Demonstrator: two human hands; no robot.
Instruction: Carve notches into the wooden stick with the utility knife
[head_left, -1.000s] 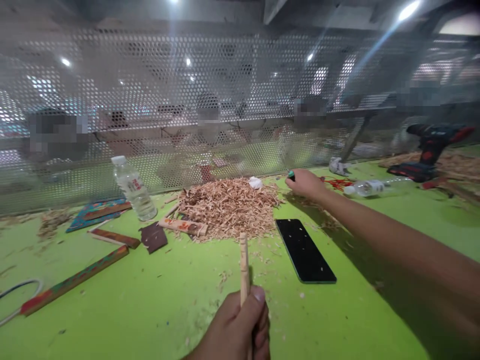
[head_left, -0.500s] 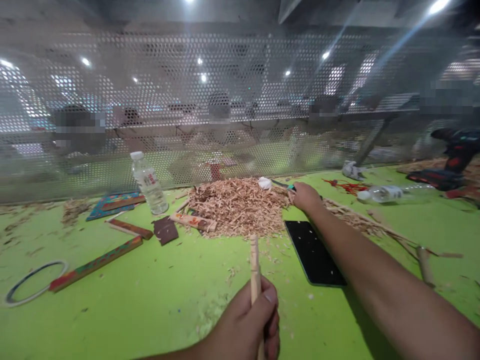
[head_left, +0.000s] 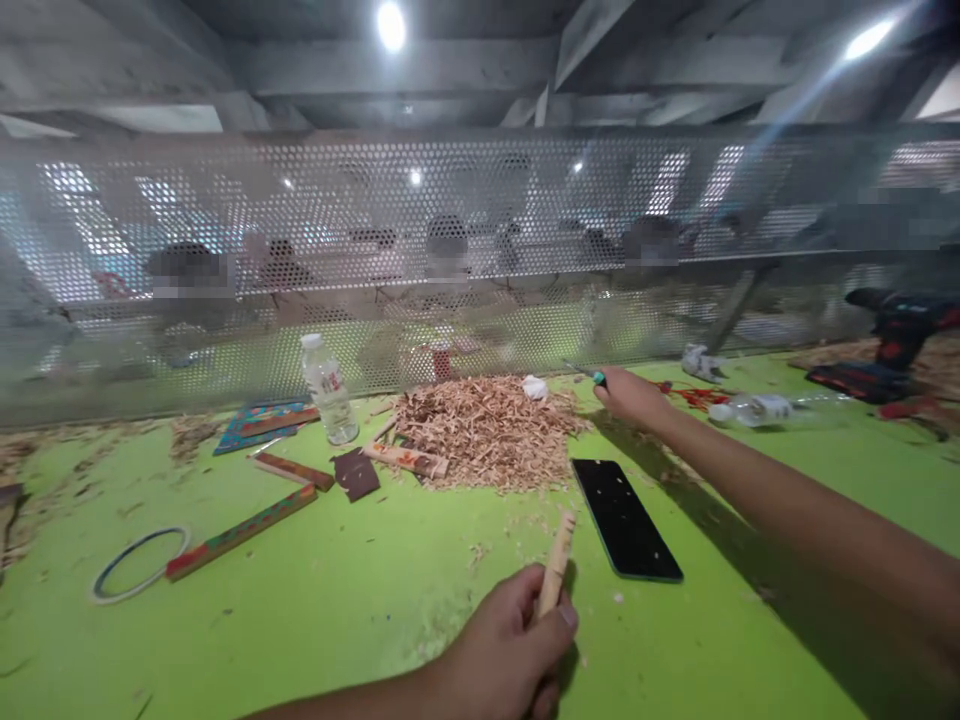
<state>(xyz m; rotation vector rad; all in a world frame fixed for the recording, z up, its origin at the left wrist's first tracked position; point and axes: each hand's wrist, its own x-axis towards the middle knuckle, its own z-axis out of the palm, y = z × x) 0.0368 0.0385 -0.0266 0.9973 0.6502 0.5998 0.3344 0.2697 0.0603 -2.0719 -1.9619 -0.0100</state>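
My left hand (head_left: 517,640) is closed around a pale carved wooden stick (head_left: 556,565), whose notched upper end points up and slightly right. Farther off at the right, my right hand (head_left: 626,395) grips a tool with a green handle (head_left: 598,379); its thin blade points left toward the perforated screen. Left of that hand lies a heap of wood shavings (head_left: 487,435) with a crumpled white piece (head_left: 535,387) on top. Between my two hands a black phone (head_left: 628,520) rests flat, sprinkled with a few chips.
A water bottle (head_left: 328,390) stands left of the heap, near painted wooden strips (head_left: 240,530), brown sandpaper (head_left: 356,474) and a tape ring (head_left: 141,562). Another bottle (head_left: 757,411) lies at the right, before a power drill (head_left: 892,345). The perforated screen (head_left: 360,330) borders the green table (head_left: 300,630).
My right hand has lifted off the table with the green-handled tool. The stick in my left hand now tilts right. The camera view has tipped upward.
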